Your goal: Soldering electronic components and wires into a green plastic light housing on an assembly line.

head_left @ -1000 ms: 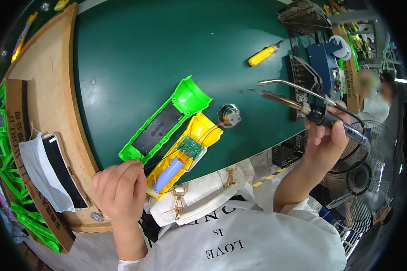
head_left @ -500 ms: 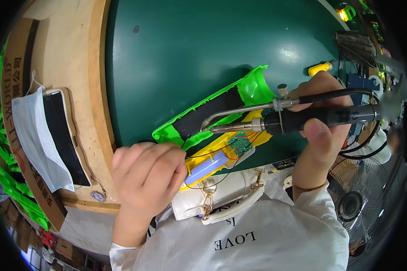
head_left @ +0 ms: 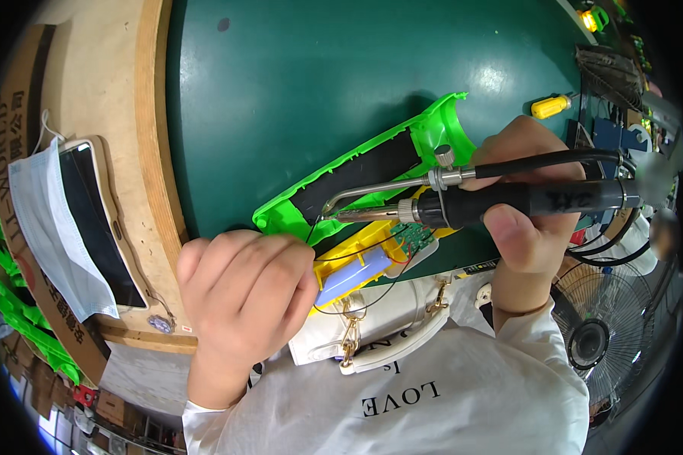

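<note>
At the green shell [head_left: 442, 121], left hand [head_left: 248, 294] closed on wire [head_left: 312, 233], right hand [head_left: 535, 227] around soldering iron [head_left: 501, 202]

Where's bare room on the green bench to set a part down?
The widest bare stretch of the green bench lies beyond the green casing half, between the wooden rim and the yellow screwdriver. The near side is crowded: left hand, yellow casing half, soldering iron and right hand bunch together.

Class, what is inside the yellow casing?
The yellow casing holds a purple cylinder, wires and a green circuit board; the soldering iron hides some of the right end.
</note>
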{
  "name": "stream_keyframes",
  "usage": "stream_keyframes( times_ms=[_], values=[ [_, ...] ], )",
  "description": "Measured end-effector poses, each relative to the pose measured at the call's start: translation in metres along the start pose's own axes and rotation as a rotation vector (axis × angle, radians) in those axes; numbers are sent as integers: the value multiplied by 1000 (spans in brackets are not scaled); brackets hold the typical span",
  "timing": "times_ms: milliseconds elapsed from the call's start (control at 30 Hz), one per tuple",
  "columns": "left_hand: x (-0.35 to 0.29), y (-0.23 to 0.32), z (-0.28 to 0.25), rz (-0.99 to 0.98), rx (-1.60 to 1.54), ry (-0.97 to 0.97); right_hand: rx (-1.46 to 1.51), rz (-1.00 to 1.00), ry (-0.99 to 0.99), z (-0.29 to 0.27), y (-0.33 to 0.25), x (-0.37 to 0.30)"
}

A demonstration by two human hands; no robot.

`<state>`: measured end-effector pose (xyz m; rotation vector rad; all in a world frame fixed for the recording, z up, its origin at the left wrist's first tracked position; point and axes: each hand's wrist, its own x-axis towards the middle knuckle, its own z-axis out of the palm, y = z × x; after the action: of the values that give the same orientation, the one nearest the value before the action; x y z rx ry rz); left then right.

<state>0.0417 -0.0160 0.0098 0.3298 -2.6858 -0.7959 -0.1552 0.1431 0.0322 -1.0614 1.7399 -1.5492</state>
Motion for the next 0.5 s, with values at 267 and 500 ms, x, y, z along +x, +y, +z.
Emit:
stream_keyframes(
  times_ms=[267,500],
  values=[
    [0,-1,2,7,-1,1,-54,104,25,8,-5,2],
    [-1,-5,6,42,24,35,-44,-6,53,14,2,1]
  ],
)
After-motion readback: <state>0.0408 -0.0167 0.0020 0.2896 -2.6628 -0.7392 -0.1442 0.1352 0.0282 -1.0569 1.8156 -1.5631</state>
